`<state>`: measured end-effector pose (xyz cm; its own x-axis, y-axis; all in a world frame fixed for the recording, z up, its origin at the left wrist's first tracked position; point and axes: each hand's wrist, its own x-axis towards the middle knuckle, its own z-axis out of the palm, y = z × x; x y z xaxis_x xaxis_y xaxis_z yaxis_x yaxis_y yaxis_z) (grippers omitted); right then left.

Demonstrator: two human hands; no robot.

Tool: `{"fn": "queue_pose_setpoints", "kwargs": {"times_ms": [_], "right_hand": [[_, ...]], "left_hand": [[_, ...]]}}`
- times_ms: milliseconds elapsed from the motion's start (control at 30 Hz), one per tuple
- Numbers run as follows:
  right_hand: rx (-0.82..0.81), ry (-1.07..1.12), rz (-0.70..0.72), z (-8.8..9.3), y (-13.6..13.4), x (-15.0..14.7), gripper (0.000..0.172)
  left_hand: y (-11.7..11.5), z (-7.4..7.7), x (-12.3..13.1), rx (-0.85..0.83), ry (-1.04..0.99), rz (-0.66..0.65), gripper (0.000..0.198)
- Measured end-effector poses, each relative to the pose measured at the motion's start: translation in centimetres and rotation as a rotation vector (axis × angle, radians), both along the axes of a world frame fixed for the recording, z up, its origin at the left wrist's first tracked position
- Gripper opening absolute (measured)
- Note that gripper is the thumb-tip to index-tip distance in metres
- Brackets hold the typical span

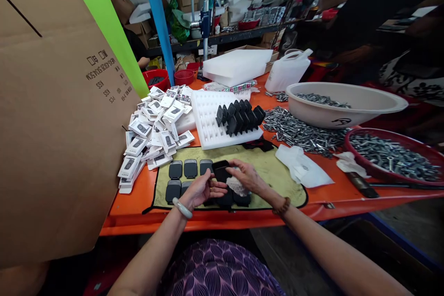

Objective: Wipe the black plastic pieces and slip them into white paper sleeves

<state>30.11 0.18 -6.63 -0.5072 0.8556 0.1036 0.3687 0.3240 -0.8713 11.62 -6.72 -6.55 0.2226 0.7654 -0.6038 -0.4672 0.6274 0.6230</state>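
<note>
Over a yellow-green cloth mat (267,166), my right hand (247,178) grips a black, flat, rounded rectangular piece (219,169) at its fingertips. A crumpled white cloth (236,186) is bunched in the same hand. My left hand (204,190) is just left of the piece, palm turned up, with the fingers stretched out and the thumb raised. Similar black pieces lie in rows on the mat, such as the black piece (190,168) at the far edge; some are partly hidden below my hands.
White foam tray (208,122) with upright black pieces (239,118) stands behind the mat. Small white boxes (166,141) are heaped left, beside a large cardboard carton (62,115). Metal parts (301,132), a white basin (347,113) and a red basin (354,148) stand right.
</note>
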Motion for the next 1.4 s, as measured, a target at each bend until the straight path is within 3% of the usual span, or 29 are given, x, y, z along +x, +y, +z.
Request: {"fn": "queue_pose_setpoints", "kwargs": {"times_ms": [67, 133, 200, 300, 433, 533, 667, 767, 833, 933, 1000, 1133, 1233, 1300, 1400], "right_hand": [[-0.114, -0.077, -0.092, -1.1, 2.3, 0.0, 0.026], [-0.158, -0.251, -0.177, -2.5, 3.8, -0.3, 0.028], [-0.141, -0.410, -0.236, -3.8, 4.4, -0.8, 0.025], [-0.076, -0.501, -0.261, -5.1, 3.9, -1.8, 0.020], [0.051, -0.558, -0.205, -5.0, 2.8, -2.3, 0.023], [0.129, -0.588, -0.165, -2.9, 3.4, -2.2, 0.016], [0.234, -0.565, -0.233, 2.3, 6.9, -2.8, 0.023], [0.290, -0.534, -0.320, 6.2, 10.1, -4.4, 0.031], [0.279, -0.545, -0.372, 7.8, 11.8, -5.8, 0.032], [0.248, -0.571, -0.412, 8.5, 13.3, -7.7, 0.030], [0.241, -0.578, -0.435, 8.2, 13.8, -8.5, 0.030], [0.250, -0.584, -0.466, 7.8, 13.7, -9.2, 0.028], [0.309, -0.558, -0.503, 8.7, 13.2, -8.7, 0.028], [0.390, -0.498, -0.530, 10.0, 12.6, -7.5, 0.027], [0.425, -0.378, -0.483, 12.0, 11.4, -4.3, 0.021]], "left_hand": [[0.5, -0.4, 0.1, 0.079, 0.162, 0.062, 0.038], [0.9, -0.9, 0.1, 0.224, 0.526, 0.116, 0.028], [1.0, -1.4, 0.2, 0.407, 0.930, 0.070, 0.021], [0.9, -2.2, 0.7, 0.667, 1.297, -0.167, 0.030], [0.9, -3.8, 1.9, 0.825, 1.476, -0.519, 0.046], [1.2, -5.0, 2.4, 0.864, 1.553, -0.604, 0.049], [1.6, -5.7, 2.6, 0.875, 1.604, -0.580, 0.048], [2.6, -4.5, 2.5, 0.867, 1.630, -0.546, 0.042], [4.2, -3.2, 2.1, 0.883, 1.683, -0.471, 0.043], [7.3, -1.3, 0.8, 0.899, 1.788, -0.395, 0.053], [9.2, -0.8, -0.3, 0.885, 1.828, -0.440, 0.056], [11.0, -1.4, -1.7, 0.851, 1.836, -0.582, 0.061], [11.2, -1.8, -1.7, 0.815, 1.815, -0.588, 0.063], [11.2, -1.4, -1.5, 0.794, 1.736, -0.534, 0.060], [10.9, 0.0, -1.4, 0.732, 1.327, -0.265, 0.037]]}}
